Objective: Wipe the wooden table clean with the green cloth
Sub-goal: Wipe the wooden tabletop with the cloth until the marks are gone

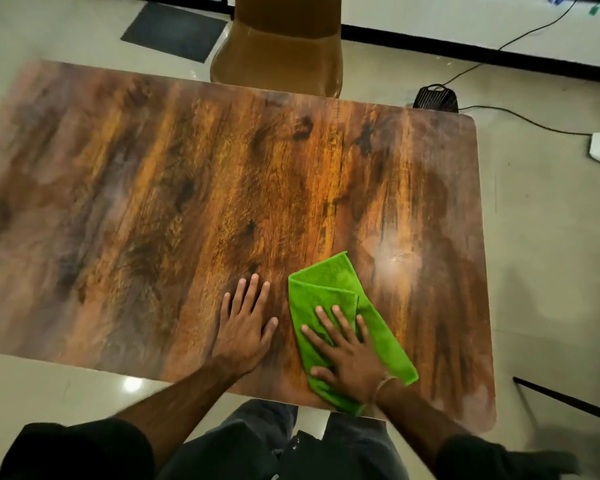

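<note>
Flatly, right hand (352,358) pressed with spread, straight fingers on folded green cloth (329,292), left hand (245,320) lay open just beside it, palm down on wooden table (153,185).

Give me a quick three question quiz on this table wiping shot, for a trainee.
1. True or false: the right hand lies flat on the green cloth.
2. Which hand rests on the bare wooden table? A: left hand. B: right hand.
3. Fill in: beyond the table's far edge stands a brown ____.
Key: 1 true; 2 A; 3 chair.
</note>
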